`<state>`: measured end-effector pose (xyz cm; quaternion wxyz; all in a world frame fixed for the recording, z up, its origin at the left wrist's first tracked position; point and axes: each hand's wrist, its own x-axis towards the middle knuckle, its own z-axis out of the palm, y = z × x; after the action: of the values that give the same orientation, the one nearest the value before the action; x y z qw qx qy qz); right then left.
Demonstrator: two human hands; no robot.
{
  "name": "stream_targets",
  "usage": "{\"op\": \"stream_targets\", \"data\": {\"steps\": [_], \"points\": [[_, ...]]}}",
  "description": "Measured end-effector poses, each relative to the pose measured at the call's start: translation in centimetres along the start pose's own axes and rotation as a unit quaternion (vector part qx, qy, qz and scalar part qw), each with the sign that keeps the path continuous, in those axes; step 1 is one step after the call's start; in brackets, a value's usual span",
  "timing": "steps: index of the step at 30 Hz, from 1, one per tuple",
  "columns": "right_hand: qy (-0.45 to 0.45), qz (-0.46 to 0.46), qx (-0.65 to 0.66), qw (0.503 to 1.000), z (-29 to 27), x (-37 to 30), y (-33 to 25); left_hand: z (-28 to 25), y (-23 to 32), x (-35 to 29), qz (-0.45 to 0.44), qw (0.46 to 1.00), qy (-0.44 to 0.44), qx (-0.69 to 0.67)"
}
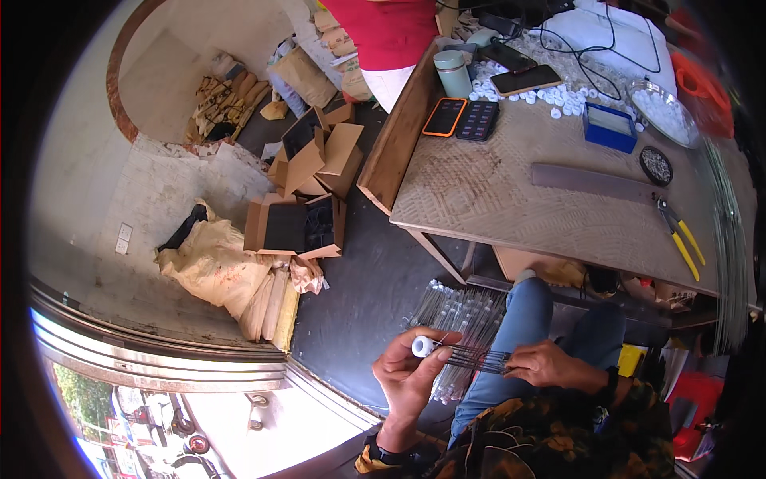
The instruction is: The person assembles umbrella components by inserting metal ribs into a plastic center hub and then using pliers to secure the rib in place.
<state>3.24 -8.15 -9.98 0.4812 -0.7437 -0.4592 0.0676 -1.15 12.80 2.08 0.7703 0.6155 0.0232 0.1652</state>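
Observation:
My left hand [401, 375] pinches a white plastic ring-shaped cap [423, 346] between thumb and fingers, its round opening facing left. From this cap a bundle of thin dark wires [477, 358] runs to the right over my lap. My right hand [546, 366] is closed round the other end of the wires, near my thigh. Below and beyond the bundle lies a heap of similar thin rods with pale ends [463, 311], beside my knee. The wire ends inside my right fist are hidden.
On the wooden table [495, 199] lie yellow-handled pliers [683, 239], a flat metal bar [594, 182], a blue box [609, 128] and a dish of small parts [656, 165]. Long wires [728, 239] hang at its right. Cardboard boxes [307, 168] stand left; a person in red [383, 32] is beyond.

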Motion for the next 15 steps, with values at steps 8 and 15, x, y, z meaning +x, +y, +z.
{"op": "stream_targets", "data": {"steps": [8,15], "points": [[-0.059,-0.006,0.011,0.998,-1.1,0.0,-0.6,0.3,0.9,-0.2,-0.014,0.998,-0.068,-0.008],[-0.099,-0.019,0.030,0.994,-1.4,-0.5,-0.6,0.2,1.3,-0.1,-0.019,0.991,-0.130,0.029]]}}
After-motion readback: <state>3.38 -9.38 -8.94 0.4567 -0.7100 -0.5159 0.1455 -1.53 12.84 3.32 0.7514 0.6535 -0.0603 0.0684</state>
